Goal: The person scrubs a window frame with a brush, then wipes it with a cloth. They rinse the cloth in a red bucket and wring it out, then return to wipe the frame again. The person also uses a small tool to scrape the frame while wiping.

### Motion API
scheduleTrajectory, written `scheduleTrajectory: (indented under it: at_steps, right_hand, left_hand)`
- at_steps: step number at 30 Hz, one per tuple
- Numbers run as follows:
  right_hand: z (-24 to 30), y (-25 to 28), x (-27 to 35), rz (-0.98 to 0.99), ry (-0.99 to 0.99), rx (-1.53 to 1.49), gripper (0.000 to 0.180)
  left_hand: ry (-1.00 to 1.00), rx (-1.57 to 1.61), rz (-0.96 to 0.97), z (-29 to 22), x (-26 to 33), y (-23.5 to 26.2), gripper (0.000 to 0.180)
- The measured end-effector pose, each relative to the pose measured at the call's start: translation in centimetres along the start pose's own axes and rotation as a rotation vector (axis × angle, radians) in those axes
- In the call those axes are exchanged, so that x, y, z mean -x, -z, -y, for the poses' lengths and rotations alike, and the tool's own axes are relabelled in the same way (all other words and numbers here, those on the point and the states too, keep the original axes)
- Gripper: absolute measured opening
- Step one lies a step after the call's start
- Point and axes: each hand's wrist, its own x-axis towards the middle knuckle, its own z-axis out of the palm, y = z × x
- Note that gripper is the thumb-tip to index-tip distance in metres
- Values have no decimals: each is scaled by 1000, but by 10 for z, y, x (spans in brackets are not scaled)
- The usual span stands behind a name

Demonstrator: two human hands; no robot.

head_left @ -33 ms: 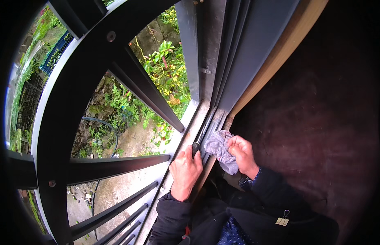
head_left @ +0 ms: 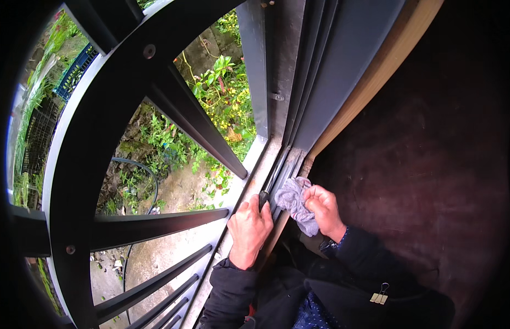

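Note:
My left hand (head_left: 249,233) is closed around the black handle of a screwdriver (head_left: 264,198). Its thin shaft points away from me along the grooves of the dark window track (head_left: 290,159); the tip is hard to make out there. A crumpled grey cloth (head_left: 294,200) is bunched in my right hand (head_left: 325,209), whose fingers are curled tight on it. The cloth hangs over the inner side of the track, just right of the screwdriver handle. Dirt shows on the sill (head_left: 272,145) near the corner of the frame.
Dark metal bars (head_left: 161,222) and a curved rail (head_left: 74,164) form a grille at the left. Beyond it are plants (head_left: 222,82), a black hose (head_left: 156,181) and a blue crate (head_left: 75,71). A wooden trim strip (head_left: 370,88) borders the frame. Dark reddish floor (head_left: 419,181) lies at the right.

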Motion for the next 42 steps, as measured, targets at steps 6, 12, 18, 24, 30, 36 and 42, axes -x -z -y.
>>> scheduleTrajectory:
  at_steps: [6, 12, 18, 24, 30, 36, 42]
  right_hand:
    - [-21, 8, 0, -3, -48, 2, 9]
    - [-17, 10, -4, 3, -56, 42, 9]
    - [-15, 2, -9, 15, -86, 65, 11]
    - [-11, 0, -10, 15, -83, 96, 10]
    - [-18, 3, -10, 14, -78, 61, 8]
    - [-23, 1, -12, 6, -75, 71, 8]
    - [-22, 0, -9, -5, -71, 81, 10]
  left_hand:
    - [220, 91, 216, -14, -52, -5, 33]
    - [487, 316, 353, -11, -70, -15, 42]
    - [590, 459, 391, -5, -68, -21, 41]
    - [614, 541, 346, -11, -66, -26, 44]
    - [660, 734, 340, -15, -68, -31, 38]
    - [605, 681, 277, -12, -64, -41, 38]
    - [568, 682, 247, -7, -57, -47, 40]
